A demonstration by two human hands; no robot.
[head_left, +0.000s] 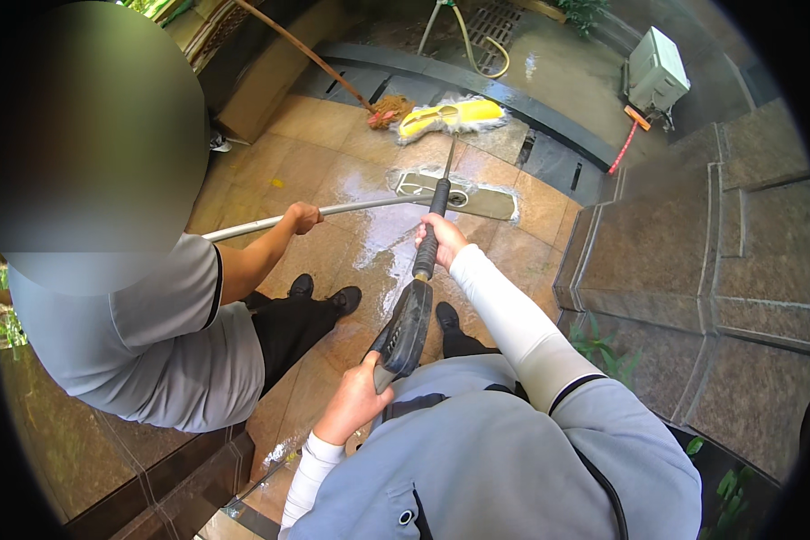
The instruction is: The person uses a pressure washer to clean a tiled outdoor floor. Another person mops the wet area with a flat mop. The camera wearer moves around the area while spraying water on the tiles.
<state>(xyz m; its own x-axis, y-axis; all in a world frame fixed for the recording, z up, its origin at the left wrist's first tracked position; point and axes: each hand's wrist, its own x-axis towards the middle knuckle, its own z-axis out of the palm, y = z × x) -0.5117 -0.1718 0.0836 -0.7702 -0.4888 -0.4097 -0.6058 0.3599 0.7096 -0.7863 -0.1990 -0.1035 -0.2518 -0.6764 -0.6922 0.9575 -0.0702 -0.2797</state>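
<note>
I hold a black pressure washer gun (406,335) in both hands. My left hand (355,402) is closed round its rear grip, and its trigger is hidden. Farther forward, my right hand (441,241) wraps the ribbed foregrip of the lance. The thin lance tip points at a yellow flat mop head (477,113) with a pale wet fringe, lying on the tiles. Nearer to me, beneath the lance, lies a grey-green flat mop head (488,202) with a white fringe. A long pale pole (351,207) runs to it from a co-worker's hand (303,218).
At my left stands a co-worker (166,342) in a grey shirt. A string mop (389,112) with a wooden handle lies beyond. Wet tiles lead to a dark stone curb (549,126). Past it are a hose (477,54), a white boxy unit (657,72) and an orange-headed tool (637,117). A stone pillar (648,243) rises at right.
</note>
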